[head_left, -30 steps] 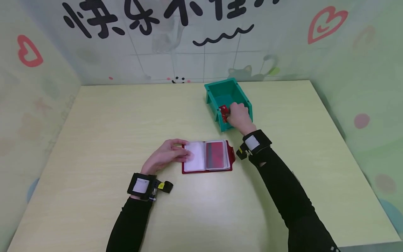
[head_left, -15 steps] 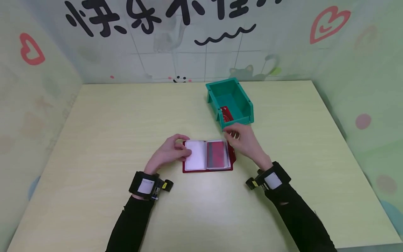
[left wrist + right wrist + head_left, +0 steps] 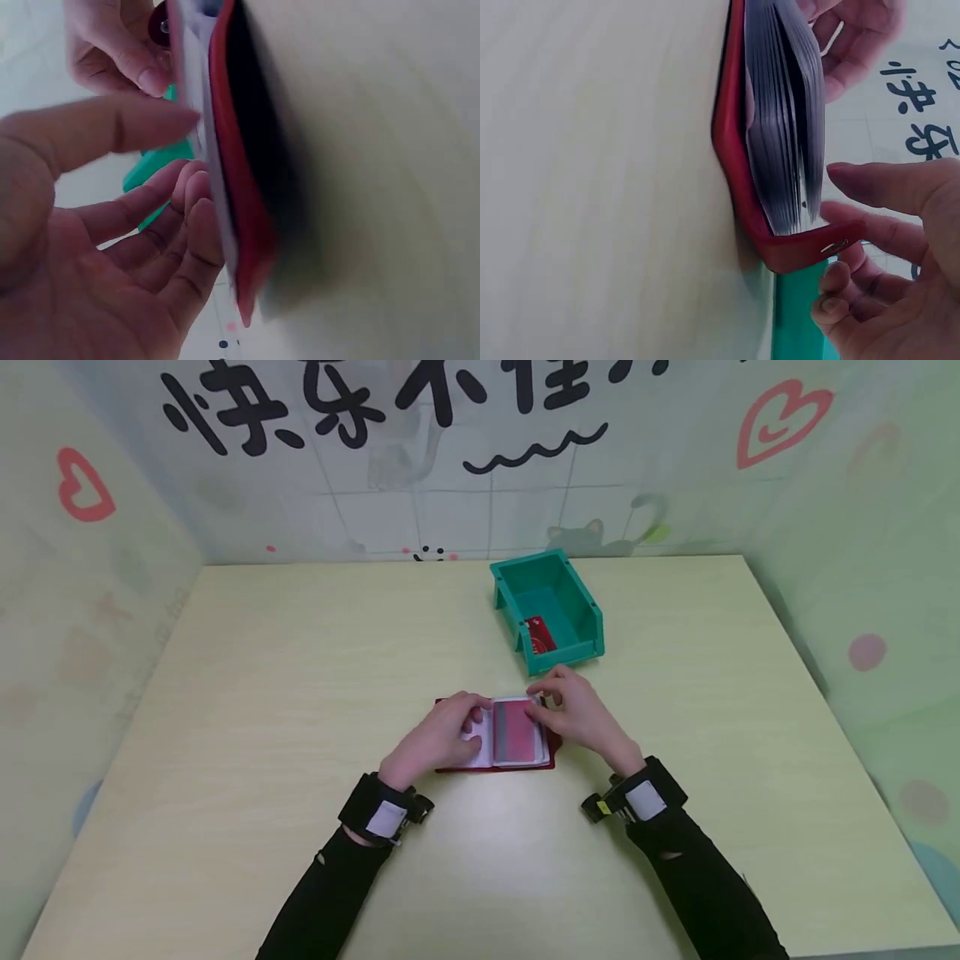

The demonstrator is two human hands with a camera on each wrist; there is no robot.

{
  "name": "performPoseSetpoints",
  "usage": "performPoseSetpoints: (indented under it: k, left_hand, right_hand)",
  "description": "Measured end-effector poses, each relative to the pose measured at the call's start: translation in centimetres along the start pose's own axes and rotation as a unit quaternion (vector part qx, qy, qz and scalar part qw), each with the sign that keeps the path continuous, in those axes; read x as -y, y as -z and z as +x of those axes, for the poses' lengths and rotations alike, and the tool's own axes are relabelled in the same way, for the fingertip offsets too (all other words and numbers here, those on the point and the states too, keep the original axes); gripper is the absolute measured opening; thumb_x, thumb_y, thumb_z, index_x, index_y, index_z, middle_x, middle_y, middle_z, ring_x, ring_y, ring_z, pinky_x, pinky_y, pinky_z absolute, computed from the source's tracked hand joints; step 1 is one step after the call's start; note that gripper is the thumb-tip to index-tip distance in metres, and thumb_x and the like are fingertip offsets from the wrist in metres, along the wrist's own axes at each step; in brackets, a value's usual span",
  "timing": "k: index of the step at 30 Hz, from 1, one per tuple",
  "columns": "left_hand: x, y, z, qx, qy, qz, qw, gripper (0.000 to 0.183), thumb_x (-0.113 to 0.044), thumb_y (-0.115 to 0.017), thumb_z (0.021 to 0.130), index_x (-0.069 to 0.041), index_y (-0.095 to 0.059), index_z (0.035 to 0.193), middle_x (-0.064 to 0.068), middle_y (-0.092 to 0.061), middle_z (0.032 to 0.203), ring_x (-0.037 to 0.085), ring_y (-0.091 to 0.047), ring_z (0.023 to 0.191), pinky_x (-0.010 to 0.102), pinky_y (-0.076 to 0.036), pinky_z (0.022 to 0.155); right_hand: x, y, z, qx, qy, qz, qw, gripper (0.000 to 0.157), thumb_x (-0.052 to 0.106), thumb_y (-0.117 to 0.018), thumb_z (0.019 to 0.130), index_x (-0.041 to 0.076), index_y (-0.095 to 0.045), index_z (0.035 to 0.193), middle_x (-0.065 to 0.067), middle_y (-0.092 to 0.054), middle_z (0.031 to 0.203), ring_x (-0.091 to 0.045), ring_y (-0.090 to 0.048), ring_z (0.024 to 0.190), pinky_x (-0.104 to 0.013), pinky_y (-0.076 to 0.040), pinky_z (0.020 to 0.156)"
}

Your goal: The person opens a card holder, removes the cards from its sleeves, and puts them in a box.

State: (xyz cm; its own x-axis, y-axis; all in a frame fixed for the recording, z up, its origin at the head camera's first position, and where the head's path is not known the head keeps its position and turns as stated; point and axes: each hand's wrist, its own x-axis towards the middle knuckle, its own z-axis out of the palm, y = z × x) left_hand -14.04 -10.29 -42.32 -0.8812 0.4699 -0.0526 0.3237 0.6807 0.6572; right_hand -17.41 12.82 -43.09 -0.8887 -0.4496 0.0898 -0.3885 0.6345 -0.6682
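Note:
A red card holder lies open on the table in the head view, white page on the left. On its right side a pink and grey card shows in a clear sleeve. My left hand is over the left page, fingers loosely bent; in the left wrist view its fingertips are against or close to the page. My right hand is at the upper right corner, thumb over the sleeve. The right wrist view shows thumb and fingers apart, near the stacked sleeves and the snap flap.
Behind the card holder stands a green bin with a red card inside. A printed wall rises along the table's back edge, with walls at both sides.
My right hand has come out of the bin to the card holder's right side. My left hand has moved right, from the left edge across the white page.

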Motion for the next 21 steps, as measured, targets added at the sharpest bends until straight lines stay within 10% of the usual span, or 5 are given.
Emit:
performPoseSetpoints:
  k: [10,21]
  left_hand:
    - [-0.30,-0.71,0.00,0.046,0.002,0.069,0.9965,0.104,-0.044,-0.082,0.066,-0.003,-0.033,0.147,0.012,-0.049,0.123,0.022,-0.047,0.103,0.039,-0.053,0.081]
    - [0.15,-0.55,0.10,0.041,0.015,0.038,0.9983,0.105,-0.043,-0.084,0.065,-0.007,-0.031,0.149,0.010,-0.049,0.123,0.020,-0.048,0.103,0.040,-0.052,0.083]
  right_hand:
    - [-0.36,0.01,0.50,-0.012,0.001,0.032,0.999,0.023,0.013,-0.074,0.082,0.001,-0.072,0.101,-0.012,-0.058,0.089,-0.025,-0.053,0.079,-0.035,-0.049,0.060]
    - [-0.44,0.13,-0.18,-0.017,-0.024,0.074,0.997,0.026,0.007,-0.066,0.087,-0.001,-0.069,0.112,-0.013,-0.064,0.098,-0.023,-0.053,0.080,-0.035,-0.050,0.065]
